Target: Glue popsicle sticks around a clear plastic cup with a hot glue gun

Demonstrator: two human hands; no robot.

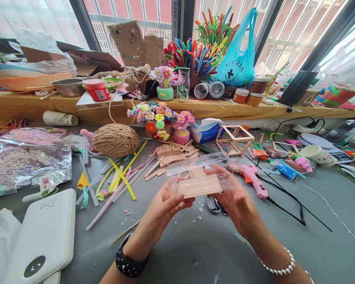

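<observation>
Both hands hold a clear plastic box (199,179) of wooden craft sticks above the grey table (195,248). My left hand (162,209) grips its left end, thumb on top of the stick stack. My right hand (233,197) grips the right end, fingers curled round the box. The box's clear lid stands open behind the sticks. Scissors (214,205) lie on the table just under the box. A pink glue gun (251,177) lies right of my right hand.
Loose craft sticks (171,156), a ball of twine (116,139), coloured strips (122,177) and a stick-frame cube (234,139) lie behind. A white power bank (41,236) sits front left. Pipe-cleaner flowers (162,118), jars and a blue bag (238,55) crowd the back shelf.
</observation>
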